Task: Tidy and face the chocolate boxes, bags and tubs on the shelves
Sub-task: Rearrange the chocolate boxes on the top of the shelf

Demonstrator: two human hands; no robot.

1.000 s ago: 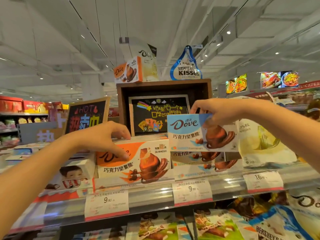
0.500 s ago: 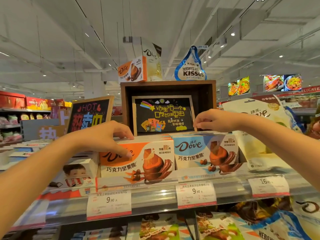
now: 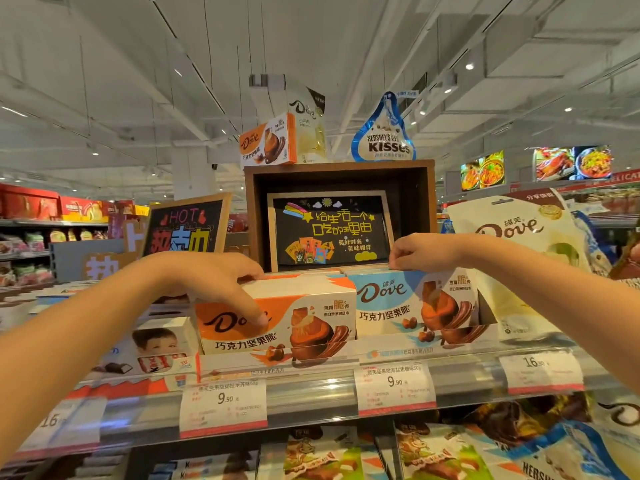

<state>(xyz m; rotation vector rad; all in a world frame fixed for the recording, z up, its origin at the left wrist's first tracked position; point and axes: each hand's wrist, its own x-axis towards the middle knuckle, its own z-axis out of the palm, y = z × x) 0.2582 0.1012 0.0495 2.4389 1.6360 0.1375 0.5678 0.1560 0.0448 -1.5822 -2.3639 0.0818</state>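
Orange and white cardboard made the front of the orange Dove box [image 3: 277, 323], which stood on the top shelf [image 3: 311, 393] with its face to the aisle. The left hand [image 3: 214, 282] gripped it, the fingers curled over its top edge and the thumb pressed on the printed face. Just beside it on the right stood the blue Dove box [image 3: 415, 306], touching the orange one, also facing forward. The right hand [image 3: 419, 252] was closed, its curled fingers pinching the back top edge of this blue box. Behind both boxes a dark wooden crate [image 3: 341, 168] with a black chalk sign [image 3: 329, 230] inside it stood close, so the space behind the boxes was narrow. On top of the crate were a small Dove box [image 3: 268, 142], a pale Dove pouch [image 3: 311, 129] and a Hershey's Kisses bag [image 3: 384, 133]. To the right, a big cream Dove bag [image 3: 519, 265] leaned near the blue box and the right forearm crossed in front of it. To the left lay a Kinder box [image 3: 156, 348], partly hidden by the left arm. Price tags [image 3: 223, 407] hung on the shelf rail, and more bags [image 3: 443, 452] were on the shelf below.
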